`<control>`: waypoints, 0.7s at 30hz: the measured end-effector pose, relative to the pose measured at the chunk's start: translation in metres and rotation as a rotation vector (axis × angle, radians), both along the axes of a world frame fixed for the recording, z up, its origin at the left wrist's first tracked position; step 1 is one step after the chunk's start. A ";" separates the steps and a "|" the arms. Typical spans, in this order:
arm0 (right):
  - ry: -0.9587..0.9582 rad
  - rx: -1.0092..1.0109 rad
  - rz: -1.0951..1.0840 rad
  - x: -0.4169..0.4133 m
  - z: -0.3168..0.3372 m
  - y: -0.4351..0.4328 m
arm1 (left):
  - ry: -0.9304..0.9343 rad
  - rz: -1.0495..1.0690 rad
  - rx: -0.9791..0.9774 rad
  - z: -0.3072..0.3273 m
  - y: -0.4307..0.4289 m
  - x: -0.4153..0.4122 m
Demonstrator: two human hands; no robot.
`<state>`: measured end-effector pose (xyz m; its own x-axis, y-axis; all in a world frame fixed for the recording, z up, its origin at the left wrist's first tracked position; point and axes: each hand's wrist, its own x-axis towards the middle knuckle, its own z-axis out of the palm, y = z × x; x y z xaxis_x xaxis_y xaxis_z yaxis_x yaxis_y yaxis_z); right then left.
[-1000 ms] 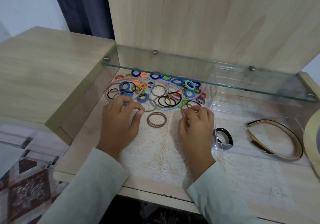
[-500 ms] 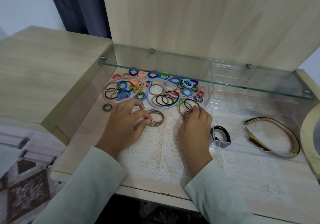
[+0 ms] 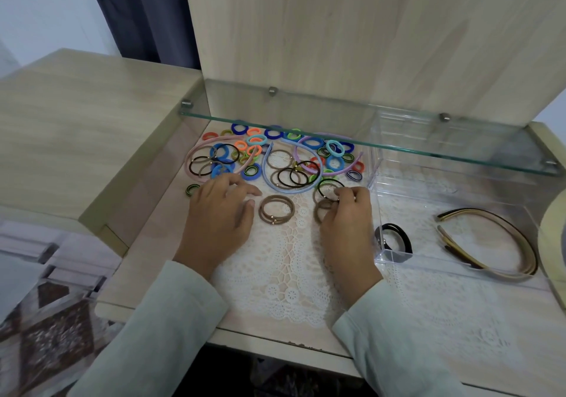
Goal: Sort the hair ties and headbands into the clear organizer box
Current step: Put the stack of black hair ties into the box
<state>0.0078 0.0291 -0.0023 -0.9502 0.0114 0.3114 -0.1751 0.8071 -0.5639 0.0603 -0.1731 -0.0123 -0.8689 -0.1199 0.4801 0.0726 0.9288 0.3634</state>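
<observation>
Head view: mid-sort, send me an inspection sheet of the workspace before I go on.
Surface: lace mat on wooden desk.
Job's things: coloured hair ties piled with pastel headbands under the shelf; brown tie stack between the hands; clear organizer box holds black ties and tan headbands.
Clutter: pale round object, cut off at the right edge.
Grips: left hand open, fingers on the mat; right hand pinches a brown tie.
Cables: nothing seen.
Surroundings: glass shelf, wood back panel, dark curtain.
</observation>
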 end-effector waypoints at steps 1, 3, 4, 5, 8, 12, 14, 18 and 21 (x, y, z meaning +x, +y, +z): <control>-0.001 -0.045 0.004 -0.002 0.001 0.000 | -0.025 0.060 0.013 -0.001 -0.001 -0.001; 0.008 -0.131 0.021 -0.004 0.003 0.000 | -0.059 0.169 0.046 -0.002 -0.002 -0.003; 0.019 -0.165 0.028 -0.005 0.004 0.000 | -0.062 0.212 0.065 -0.002 -0.003 -0.003; 0.027 -0.184 0.035 -0.005 0.004 0.001 | -0.059 0.245 0.083 -0.002 -0.003 -0.003; 0.056 -0.187 0.042 -0.006 0.003 0.003 | -0.051 0.289 0.119 -0.002 -0.002 -0.003; 0.119 -0.174 0.053 -0.010 0.000 0.003 | -0.075 0.313 0.100 -0.003 -0.002 -0.004; 0.191 -0.080 0.052 -0.012 -0.002 0.003 | -0.093 0.330 0.080 -0.004 -0.002 -0.004; 0.310 -0.054 0.095 -0.008 0.000 0.004 | -0.139 0.343 0.077 -0.005 -0.002 -0.005; 0.309 -0.225 0.155 -0.002 0.004 0.003 | -0.154 0.331 0.065 -0.005 -0.003 -0.005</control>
<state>0.0060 0.0318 0.0013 -0.8084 -0.0242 0.5881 -0.4734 0.6206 -0.6251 0.0553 -0.1756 -0.0170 -0.8395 -0.4322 0.3292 -0.2875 0.8676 0.4058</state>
